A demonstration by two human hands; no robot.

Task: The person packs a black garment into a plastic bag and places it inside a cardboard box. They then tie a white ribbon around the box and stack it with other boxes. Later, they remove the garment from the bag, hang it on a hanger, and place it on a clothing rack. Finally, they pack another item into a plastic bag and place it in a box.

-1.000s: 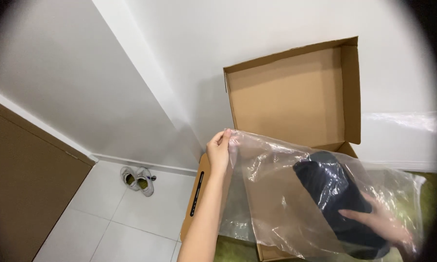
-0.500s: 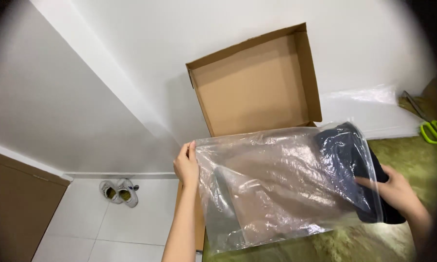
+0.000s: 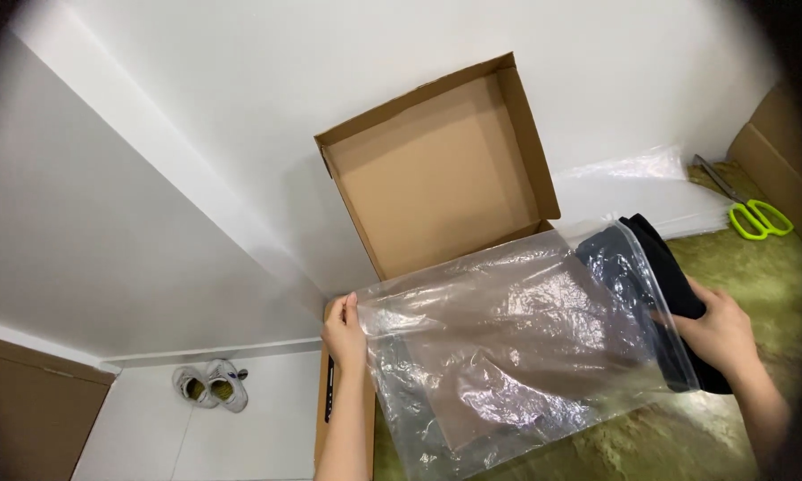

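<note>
A clear plastic bag (image 3: 517, 347) lies stretched in front of the open cardboard box (image 3: 436, 174), over the green surface (image 3: 757, 267). The left hand (image 3: 343, 331) is closed in a pinch on the bag's left corner. The right hand (image 3: 721, 334) is closed around 1 folded dark garment (image 3: 637, 267) (partly inside the bag mouth). Right of the box lie green-handled scissors (image 3: 757, 216). Below left of the box, 2 shoes (image 3: 209, 387) sit on the floor.

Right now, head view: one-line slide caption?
Left hand pinches clear plastic bag corner; right hand holds dark folded garment at its mouth, before open cardboard box.
</note>
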